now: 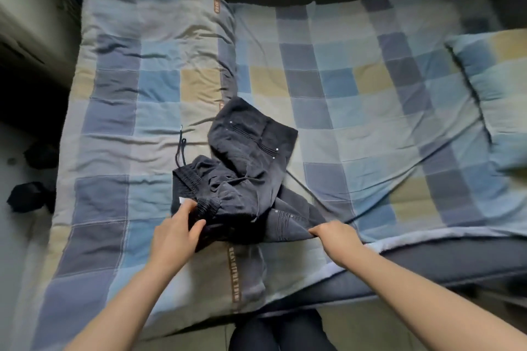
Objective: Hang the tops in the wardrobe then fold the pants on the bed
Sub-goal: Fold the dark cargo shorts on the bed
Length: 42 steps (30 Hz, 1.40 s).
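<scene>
Both hands work low in the frame: left hand [178, 232] grips the waistband, right hand [335, 235] pinches a leg of the dark pants [251, 174], crumpled mid-bed [356, 100]. Folding seems barely begun; no tops visible.

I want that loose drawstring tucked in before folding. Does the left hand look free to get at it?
Probably not at once: the left hand grips the pants at the waistband. The drawstring lies bare on the quilt just beyond, so after letting go the way looks open.
</scene>
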{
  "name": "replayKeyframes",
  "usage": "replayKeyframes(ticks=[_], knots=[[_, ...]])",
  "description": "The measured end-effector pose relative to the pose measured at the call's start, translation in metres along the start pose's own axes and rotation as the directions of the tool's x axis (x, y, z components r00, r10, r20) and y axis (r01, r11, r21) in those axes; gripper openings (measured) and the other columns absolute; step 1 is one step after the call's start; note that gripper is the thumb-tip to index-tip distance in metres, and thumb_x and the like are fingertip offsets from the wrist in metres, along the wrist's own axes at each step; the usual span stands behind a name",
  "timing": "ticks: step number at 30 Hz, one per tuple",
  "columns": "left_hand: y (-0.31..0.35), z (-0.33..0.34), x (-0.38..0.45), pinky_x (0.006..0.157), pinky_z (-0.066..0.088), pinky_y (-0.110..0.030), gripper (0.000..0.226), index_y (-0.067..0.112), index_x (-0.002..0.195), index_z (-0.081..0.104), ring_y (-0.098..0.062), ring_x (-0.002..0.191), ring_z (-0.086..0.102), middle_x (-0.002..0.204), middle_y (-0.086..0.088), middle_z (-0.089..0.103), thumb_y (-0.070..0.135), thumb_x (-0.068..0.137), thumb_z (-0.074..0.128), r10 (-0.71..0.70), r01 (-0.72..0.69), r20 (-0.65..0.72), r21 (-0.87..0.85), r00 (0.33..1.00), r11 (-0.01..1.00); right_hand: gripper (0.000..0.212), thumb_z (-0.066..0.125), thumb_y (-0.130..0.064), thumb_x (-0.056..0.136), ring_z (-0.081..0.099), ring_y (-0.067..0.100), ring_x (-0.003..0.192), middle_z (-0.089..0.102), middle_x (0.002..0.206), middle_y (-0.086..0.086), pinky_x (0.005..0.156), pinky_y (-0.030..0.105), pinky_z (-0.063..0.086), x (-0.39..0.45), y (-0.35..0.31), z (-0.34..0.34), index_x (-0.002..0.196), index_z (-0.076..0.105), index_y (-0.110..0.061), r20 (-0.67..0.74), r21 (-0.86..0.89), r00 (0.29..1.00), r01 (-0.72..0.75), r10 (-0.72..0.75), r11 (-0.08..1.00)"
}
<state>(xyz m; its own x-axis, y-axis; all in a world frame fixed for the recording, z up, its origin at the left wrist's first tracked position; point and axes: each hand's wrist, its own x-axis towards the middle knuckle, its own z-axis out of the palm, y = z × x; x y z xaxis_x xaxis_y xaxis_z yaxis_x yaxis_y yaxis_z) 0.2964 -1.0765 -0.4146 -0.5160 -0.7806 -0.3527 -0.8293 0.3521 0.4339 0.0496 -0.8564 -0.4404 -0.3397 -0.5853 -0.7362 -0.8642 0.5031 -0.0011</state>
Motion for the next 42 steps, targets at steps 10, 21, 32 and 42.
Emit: replayKeyframes(ticks=[10,21,32,42], knots=[[0.095,-0.114,-0.094,0.065,0.054,-0.037,0.015,0.023,0.090,0.056,-0.027,0.080,0.069,0.087,-0.008,0.072,0.017,0.089,0.069,-0.138,0.159,0.087,-0.699,0.987,0.697,0.025,0.050,-0.027,0.096,0.060,0.019,0.107,0.068,0.113,0.000,0.089,0.031,0.047,-0.152,-0.041,-0.056,0.115,0.064,-0.021,-0.212,0.518,0.977,0.117,-0.006,0.847],[0.201,-0.218,-0.139,0.067,0.054,-0.022,0.010,0.006,0.101,0.064,-0.017,0.075,0.068,0.086,-0.009,0.070,0.004,0.096,0.055,0.367,-0.088,0.122,-0.858,0.922,0.507,0.064,0.073,-0.055,0.071,0.061,0.006,0.102,0.064,0.110,-0.010,0.086,0.026,0.051,-0.241,-0.119,-0.193,0.122,0.048,-0.026,-0.503,0.840,0.849,0.438,0.159,0.320],[0.179,-0.211,-0.111,0.084,0.053,-0.038,0.024,0.020,0.095,0.059,-0.010,0.091,0.063,0.096,0.007,0.064,0.007,0.080,0.072,0.486,-0.504,-0.147,-0.367,0.861,0.782,0.013,0.069,-0.016,0.069,0.061,0.009,0.059,0.062,0.062,-0.008,0.055,0.021,0.049,-0.294,-0.074,-0.256,0.081,0.065,-0.014,-0.565,0.825,0.785,0.528,0.255,0.200],[0.191,-0.188,-0.067,0.063,0.047,-0.036,0.023,0.021,0.087,0.058,-0.028,0.075,0.063,0.077,0.000,0.063,0.000,0.080,0.061,0.567,-0.585,-0.148,-0.132,0.810,0.801,0.028,0.059,-0.020,0.053,0.045,0.015,0.061,0.047,0.063,0.000,0.057,0.030,0.034,-0.346,-0.035,-0.293,0.076,0.053,-0.006,-0.647,0.744,0.745,0.571,0.160,0.348]])
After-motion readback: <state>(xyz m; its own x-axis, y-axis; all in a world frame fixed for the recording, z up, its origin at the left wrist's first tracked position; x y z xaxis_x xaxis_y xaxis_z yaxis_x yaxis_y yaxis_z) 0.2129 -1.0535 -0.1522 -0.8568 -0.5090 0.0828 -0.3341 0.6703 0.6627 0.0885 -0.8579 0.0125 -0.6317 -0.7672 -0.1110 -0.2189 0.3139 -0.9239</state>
